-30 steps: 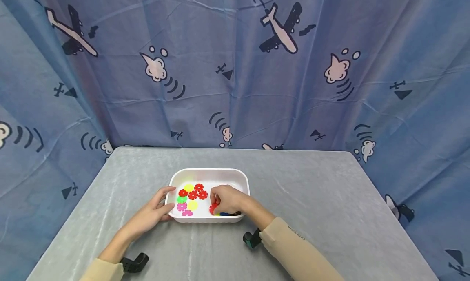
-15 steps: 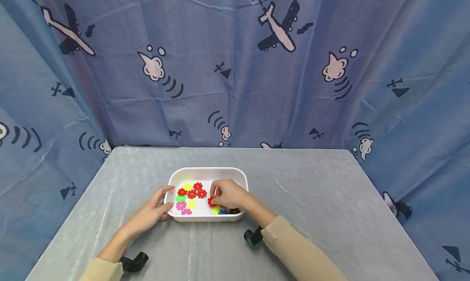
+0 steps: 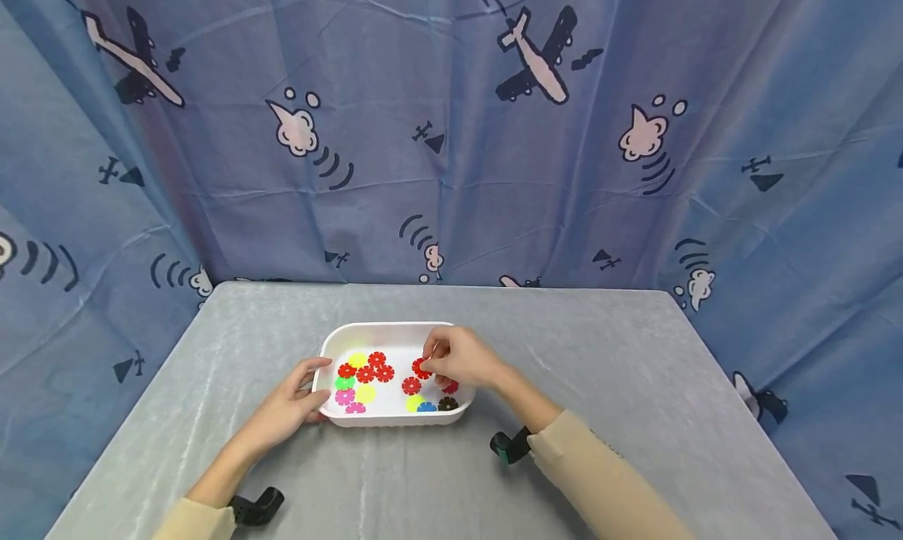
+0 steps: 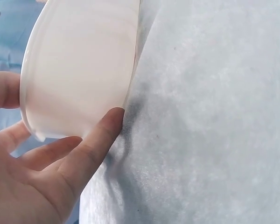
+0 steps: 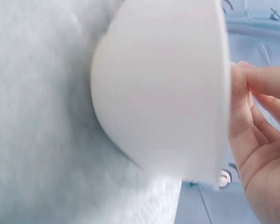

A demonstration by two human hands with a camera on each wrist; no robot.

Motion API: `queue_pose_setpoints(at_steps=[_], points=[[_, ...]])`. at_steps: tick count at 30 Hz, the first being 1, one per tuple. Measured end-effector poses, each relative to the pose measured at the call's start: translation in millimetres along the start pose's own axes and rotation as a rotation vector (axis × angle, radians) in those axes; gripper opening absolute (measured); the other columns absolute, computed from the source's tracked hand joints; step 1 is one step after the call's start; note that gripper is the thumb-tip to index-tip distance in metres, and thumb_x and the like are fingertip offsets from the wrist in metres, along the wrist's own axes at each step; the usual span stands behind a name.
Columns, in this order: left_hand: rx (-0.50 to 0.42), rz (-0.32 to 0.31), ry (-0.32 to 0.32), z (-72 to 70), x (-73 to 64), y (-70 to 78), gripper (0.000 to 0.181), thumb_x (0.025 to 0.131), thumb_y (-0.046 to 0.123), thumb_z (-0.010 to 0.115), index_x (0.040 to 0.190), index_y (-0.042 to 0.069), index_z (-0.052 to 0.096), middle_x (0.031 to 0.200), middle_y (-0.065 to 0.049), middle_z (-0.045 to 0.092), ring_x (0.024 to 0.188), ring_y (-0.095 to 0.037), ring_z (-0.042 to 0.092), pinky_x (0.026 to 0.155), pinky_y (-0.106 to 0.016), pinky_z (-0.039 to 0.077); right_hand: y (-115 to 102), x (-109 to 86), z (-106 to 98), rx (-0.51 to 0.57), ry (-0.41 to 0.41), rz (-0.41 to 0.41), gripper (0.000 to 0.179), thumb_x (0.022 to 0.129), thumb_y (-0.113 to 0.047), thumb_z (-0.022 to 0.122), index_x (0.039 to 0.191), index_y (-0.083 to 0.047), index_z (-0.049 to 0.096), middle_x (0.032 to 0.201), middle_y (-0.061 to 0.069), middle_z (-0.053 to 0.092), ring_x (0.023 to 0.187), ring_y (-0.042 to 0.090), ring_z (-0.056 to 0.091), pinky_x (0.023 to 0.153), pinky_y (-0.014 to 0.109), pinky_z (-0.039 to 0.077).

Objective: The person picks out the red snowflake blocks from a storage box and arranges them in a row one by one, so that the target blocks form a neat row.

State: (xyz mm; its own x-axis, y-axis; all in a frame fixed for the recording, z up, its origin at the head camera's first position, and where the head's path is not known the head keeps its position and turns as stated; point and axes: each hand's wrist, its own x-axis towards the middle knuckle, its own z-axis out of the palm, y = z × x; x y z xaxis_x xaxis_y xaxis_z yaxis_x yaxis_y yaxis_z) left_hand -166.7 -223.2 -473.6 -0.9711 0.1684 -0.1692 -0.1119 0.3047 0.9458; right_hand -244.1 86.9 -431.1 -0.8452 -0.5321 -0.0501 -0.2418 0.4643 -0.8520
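A white plastic tray [image 3: 395,333] holds several notched, flower-shaped plastic discs. My left hand [image 3: 289,407] grips the tray's left end; in the left wrist view its fingers lie along the outer wall and rim. Over the tray's right half, my right hand [image 3: 462,358] pinches a red notched disc [image 3: 420,369] between thumb and forefinger. Another red disc [image 3: 411,385] lies just below it, and a third red disc [image 3: 450,386] shows partly under the hand. In the right wrist view the tray wall [image 5: 158,93] stands beside the pinching fingers, with the disc hidden there.
Red discs [image 3: 365,374] cluster at the tray's left with yellow, green and pink ones. Along the near right side lie yellow, blue [image 3: 426,407] and black-brown [image 3: 447,404] discs. The tray stands on a grey cloth-covered table [image 3: 600,367]; a blue patterned curtain [image 3: 451,132] hangs behind.
My right hand has moved up and to the right, away from the near wall. It has uncovered a red disc and the yellow, blue and dark ones. The left hand stays on the tray.
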Motion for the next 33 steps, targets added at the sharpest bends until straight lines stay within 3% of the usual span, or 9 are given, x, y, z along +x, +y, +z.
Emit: queue_pose_setpoints(at_steps=[3, 7, 19, 27, 33], points=[[-0.009, 0.009, 0.009, -0.8, -0.9, -1.0, 0.052, 0.103, 0.008, 0.057, 0.151, 0.006, 0.038, 0.155, -0.028, 0.036, 0.122, -0.036, 0.060, 0.082, -0.036, 0.061, 1.7, -2.8, -11.8, 0.050, 0.026, -0.016, 0.010, 0.089, 0.001, 0.074, 0.088, -0.002, 0.065, 0.076, 0.017, 0.067, 0.059, 0.026, 0.068, 0.062, 0.051, 0.061], [-0.027, 0.011, 0.016, -2.1, -1.2, -2.2, 0.052, 0.102, 0.006, 0.056, 0.150, 0.005, 0.038, 0.154, -0.028, 0.038, 0.121, -0.036, 0.060, 0.082, -0.036, 0.061, 5.9, -6.4, -28.9, 0.101, 0.070, -0.024, 0.007, 0.091, 0.001, 0.072, 0.092, 0.001, 0.065, 0.080, 0.017, 0.069, 0.060, 0.023, 0.067, 0.062, 0.046, 0.062], [-0.063, 0.043, 0.023, -9.3, -4.3, -3.3, 0.051, 0.101, 0.001, 0.055, 0.149, 0.000, 0.038, 0.152, -0.031, 0.039, 0.118, -0.037, 0.062, 0.081, -0.039, 0.062, 37.7, -10.8, -74.0, 0.182, 0.241, 0.045, 0.017, 0.092, -0.002, 0.073, 0.102, 0.007, 0.062, 0.088, 0.021, 0.067, 0.068, 0.023, 0.069, 0.068, 0.041, 0.063], [-0.036, 0.075, 0.022, -10.1, -3.0, -1.9, 0.050, 0.100, 0.001, 0.055, 0.148, 0.000, 0.040, 0.151, -0.031, 0.042, 0.114, -0.035, 0.064, 0.080, -0.037, 0.062, 73.8, 0.3, -79.1, 0.228, 0.284, 0.110, 0.014, 0.092, 0.005, 0.070, 0.100, 0.010, 0.059, 0.084, 0.019, 0.069, 0.062, 0.019, 0.069, 0.070, 0.050, 0.062], [-0.013, 0.045, 0.021, -6.8, -2.0, -2.8, 0.051, 0.101, 0.002, 0.054, 0.149, 0.002, 0.040, 0.150, -0.031, 0.042, 0.114, -0.034, 0.064, 0.081, -0.037, 0.062, 97.6, 7.6, -72.8, 0.205, 0.256, 0.142, 0.013, 0.092, 0.008, 0.068, 0.097, 0.011, 0.056, 0.081, 0.024, 0.071, 0.057, 0.019, 0.068, 0.059, 0.037, 0.062]])
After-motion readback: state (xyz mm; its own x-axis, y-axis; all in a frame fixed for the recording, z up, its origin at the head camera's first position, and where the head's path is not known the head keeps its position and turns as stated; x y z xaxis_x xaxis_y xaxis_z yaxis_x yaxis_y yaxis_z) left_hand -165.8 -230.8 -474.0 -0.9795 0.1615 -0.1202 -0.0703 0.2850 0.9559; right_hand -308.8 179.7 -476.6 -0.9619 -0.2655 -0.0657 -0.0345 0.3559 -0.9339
